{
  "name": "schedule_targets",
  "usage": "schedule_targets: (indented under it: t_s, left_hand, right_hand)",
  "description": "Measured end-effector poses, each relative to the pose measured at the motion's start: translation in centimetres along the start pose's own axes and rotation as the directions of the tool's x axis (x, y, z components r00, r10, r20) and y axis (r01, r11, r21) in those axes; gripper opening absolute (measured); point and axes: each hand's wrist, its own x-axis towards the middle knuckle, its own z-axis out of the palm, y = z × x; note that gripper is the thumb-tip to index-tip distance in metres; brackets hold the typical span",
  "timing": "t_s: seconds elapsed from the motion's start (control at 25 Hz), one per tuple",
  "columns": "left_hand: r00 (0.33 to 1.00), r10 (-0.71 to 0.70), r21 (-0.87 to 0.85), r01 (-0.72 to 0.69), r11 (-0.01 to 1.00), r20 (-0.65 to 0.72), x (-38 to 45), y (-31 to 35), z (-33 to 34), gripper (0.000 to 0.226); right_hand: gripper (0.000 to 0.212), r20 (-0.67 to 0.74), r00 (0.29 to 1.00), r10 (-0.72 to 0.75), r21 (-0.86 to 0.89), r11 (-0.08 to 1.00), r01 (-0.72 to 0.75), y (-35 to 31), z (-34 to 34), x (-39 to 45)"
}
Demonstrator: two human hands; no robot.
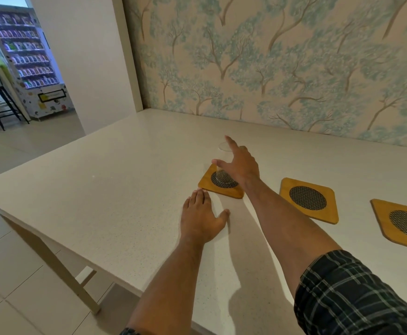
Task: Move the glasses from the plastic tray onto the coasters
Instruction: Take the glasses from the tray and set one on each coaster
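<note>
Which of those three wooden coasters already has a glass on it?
The leftmost coaster, beside the left hand: a clear glass stands on its mesh centre at the right hand. The other two are bare.

Bare forearms, right sleeve rolled up, dark plaid with pale lines

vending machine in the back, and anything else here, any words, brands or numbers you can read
Nothing can be read here.
vending machine: the packets and the black-framed yellow label are too blurred to read.
coasters, glass, table: no text on them.
</note>
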Motion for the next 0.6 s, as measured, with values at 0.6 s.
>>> schedule_targets:
  t_s: [0.6]
  left_hand:
    - [0.766,0.611,0.140,-0.595,0.792,-0.201,-0.1,8.8,-0.7,0.039]
  right_hand:
    - [0.037,-0.288,0.949,-0.125,-0.377,0.926,0.008,12.7,-12.9,-9.7]
